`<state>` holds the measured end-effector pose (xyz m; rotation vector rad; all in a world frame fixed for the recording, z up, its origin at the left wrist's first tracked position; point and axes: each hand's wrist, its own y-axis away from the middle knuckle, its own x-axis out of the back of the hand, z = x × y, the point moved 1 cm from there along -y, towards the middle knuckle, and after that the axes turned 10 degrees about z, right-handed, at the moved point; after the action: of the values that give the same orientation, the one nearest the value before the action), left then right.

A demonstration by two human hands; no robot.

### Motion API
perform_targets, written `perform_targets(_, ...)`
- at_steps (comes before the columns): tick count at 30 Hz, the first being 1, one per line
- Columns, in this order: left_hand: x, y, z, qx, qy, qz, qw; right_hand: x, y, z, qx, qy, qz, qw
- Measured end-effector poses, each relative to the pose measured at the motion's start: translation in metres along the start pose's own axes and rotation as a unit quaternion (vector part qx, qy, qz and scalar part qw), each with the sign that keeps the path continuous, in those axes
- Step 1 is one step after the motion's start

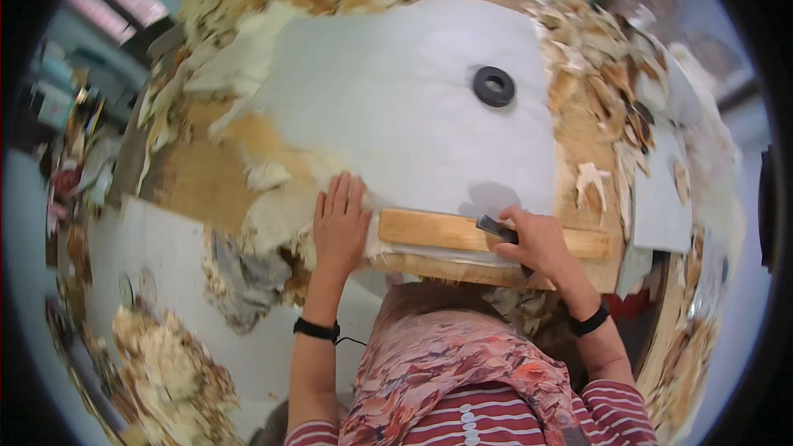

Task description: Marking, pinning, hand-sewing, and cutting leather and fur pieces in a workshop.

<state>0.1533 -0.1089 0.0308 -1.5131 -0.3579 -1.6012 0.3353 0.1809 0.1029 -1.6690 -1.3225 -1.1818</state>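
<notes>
My left hand (341,223) lies flat, fingers out, on thin pale cream material (279,211) at the near edge of a white sheet (396,107). To its right, a long light wooden bar (425,226) lies along that edge. My right hand (535,244) is closed round a dark tool with a flat metal end (491,223), held over the bar; its lower end is mostly hidden by the hand. A black ring (494,87) rests on the sheet toward the back right.
The worn wooden board (194,157) under the sheet is ringed by cream and tan scraps (599,74). A grey-white panel (661,206) is at the right. A white surface (157,256) at lower left holds a heap of shavings (173,372) and grey crumpled material (248,281).
</notes>
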Motion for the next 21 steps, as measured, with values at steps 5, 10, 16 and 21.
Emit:
perform_targets(5, -0.004, 0.005, -0.005, 0.012, -0.027, -0.024, 0.999, 0.0, 0.033, 0.035, -0.057, 0.0, -0.005, 0.998)
perform_targets(10, 0.0, 0.003, 0.001, 0.0, -0.008, -0.029, 1.0, 0.005, 0.036, 0.037, -0.059, 0.004, -0.029, 0.998)
perform_targets(16, -0.006, 0.006, -0.007, 0.004, -0.031, -0.039, 0.999, 0.02, -0.015, 0.042, -0.044, 0.005, 0.077, 0.996)
perform_targets(21, 0.001, 0.0, -0.004, 0.001, -0.025, -0.054, 0.998, -0.008, -0.04, 0.053, -0.042, -0.004, 0.082, 0.996)
